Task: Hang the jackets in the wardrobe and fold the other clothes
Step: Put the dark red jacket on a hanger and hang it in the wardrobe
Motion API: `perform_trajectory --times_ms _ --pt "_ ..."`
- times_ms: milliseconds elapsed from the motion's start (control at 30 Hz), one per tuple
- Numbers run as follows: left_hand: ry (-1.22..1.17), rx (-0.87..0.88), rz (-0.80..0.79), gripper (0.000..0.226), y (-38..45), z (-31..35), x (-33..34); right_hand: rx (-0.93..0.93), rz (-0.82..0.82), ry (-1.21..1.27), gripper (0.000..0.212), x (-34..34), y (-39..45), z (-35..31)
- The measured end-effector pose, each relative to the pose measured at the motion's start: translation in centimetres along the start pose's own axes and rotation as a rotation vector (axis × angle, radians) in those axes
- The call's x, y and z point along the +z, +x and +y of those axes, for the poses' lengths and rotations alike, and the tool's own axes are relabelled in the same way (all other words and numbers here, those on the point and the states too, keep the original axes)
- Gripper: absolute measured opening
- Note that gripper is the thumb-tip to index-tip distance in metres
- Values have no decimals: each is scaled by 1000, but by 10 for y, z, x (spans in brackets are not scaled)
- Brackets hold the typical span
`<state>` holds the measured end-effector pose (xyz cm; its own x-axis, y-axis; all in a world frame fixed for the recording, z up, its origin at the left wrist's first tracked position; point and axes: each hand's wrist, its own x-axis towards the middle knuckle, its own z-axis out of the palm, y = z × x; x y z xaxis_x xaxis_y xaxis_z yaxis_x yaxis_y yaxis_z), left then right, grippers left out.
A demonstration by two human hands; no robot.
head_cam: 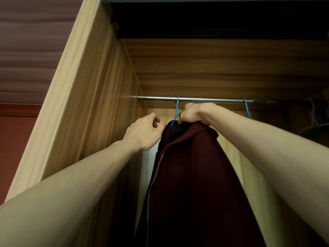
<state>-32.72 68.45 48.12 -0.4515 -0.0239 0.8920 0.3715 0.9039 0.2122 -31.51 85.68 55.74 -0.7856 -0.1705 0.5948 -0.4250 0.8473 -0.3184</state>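
A dark red zip jacket hangs inside the wooden wardrobe on a blue hanger, whose hook is over the metal rail. My right hand grips the top of the jacket at the collar, just under the rail. My left hand is at the jacket's left shoulder; its fingers are loosely curled and its thumb touches the fabric, and nothing shows in its grasp.
A second blue hanger hook sits on the rail to the right, with dark clothes hanging beyond it. The wardrobe's side panel stands close on the left. A reddish wall lies outside it.
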Motion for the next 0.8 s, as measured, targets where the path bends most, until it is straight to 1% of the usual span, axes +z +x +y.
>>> perform_trajectory --times_ms 67,167,233,367,467,533,633,700,800 --pt "2 -4 5 41 -4 4 -1 -10 27 35 45 10 5 -1" --pt "5 0 34 39 -12 8 0 20 85 130 43 23 12 7" --pt "-2 -12 64 39 -17 12 2 7 142 188 42 27 13 17" --pt "5 -15 75 39 -36 17 3 -114 282 293 30 33 7 37" --pt "39 -7 62 42 -53 19 -3 -254 312 317 41 43 -15 45" --pt "77 5 66 45 -64 19 -10 -357 340 278 46 52 -38 48" --pt "104 22 80 48 -81 23 -20 -465 447 184 51 68 -73 55" --pt "102 16 114 50 -95 27 -26 -452 508 114 56 78 -94 60" --pt "77 9 174 52 -122 31 -30 -380 600 -49 64 88 -127 67"
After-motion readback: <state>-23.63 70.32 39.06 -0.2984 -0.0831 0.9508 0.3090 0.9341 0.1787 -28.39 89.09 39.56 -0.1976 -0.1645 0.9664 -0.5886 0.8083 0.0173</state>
